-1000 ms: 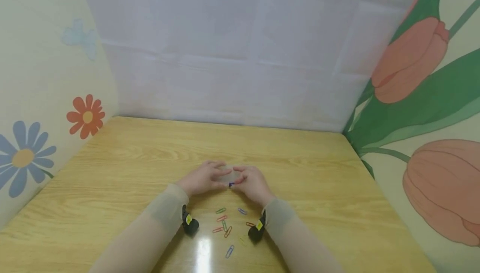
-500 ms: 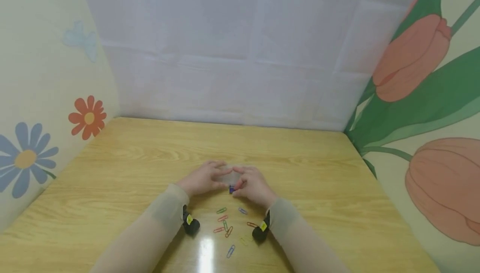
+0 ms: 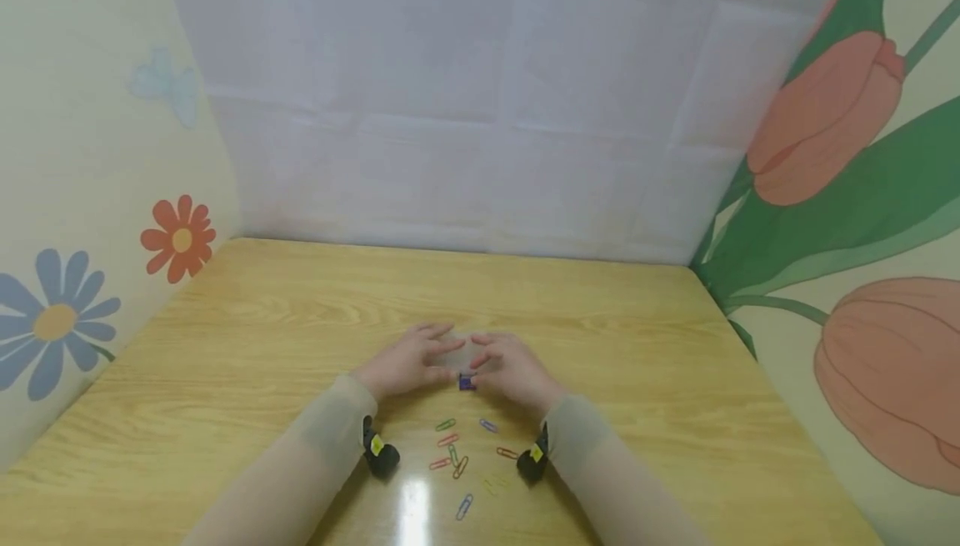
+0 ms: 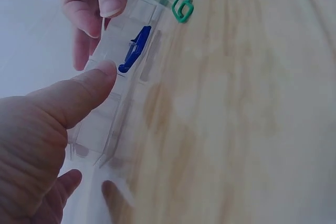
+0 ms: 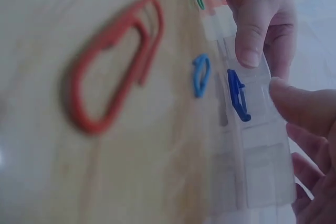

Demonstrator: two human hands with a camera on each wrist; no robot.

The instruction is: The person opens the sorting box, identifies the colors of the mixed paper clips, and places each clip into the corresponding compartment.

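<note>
A clear plastic box (image 3: 467, 354) with compartments stands on the table between both hands. Its blue latch (image 3: 467, 382), on the front side, is swung out; the right wrist view shows the latch (image 5: 239, 95) tilted away from the box wall. My left hand (image 3: 405, 360) holds the box, thumb at the front beside the latch and fingers behind. Opposite it, my right hand (image 3: 513, 369) has spread, loosely bent fingers, with the thumb (image 5: 299, 103) at the box's edge and off the latch. Part of the box is hidden by the hands.
Several coloured paper clips lie in front of the box, among them a green clip (image 3: 446, 424), a blue clip (image 3: 488, 425), a red clip (image 3: 507, 453) and another blue clip (image 3: 464, 507). The wooden table (image 3: 300, 296) meets a white sheet (image 3: 450, 112) at the back.
My right fingers have pulled the blue latch outward and down, then moved off it, and the thumb and fingers have spread. My left hand stays almost still at the box.
</note>
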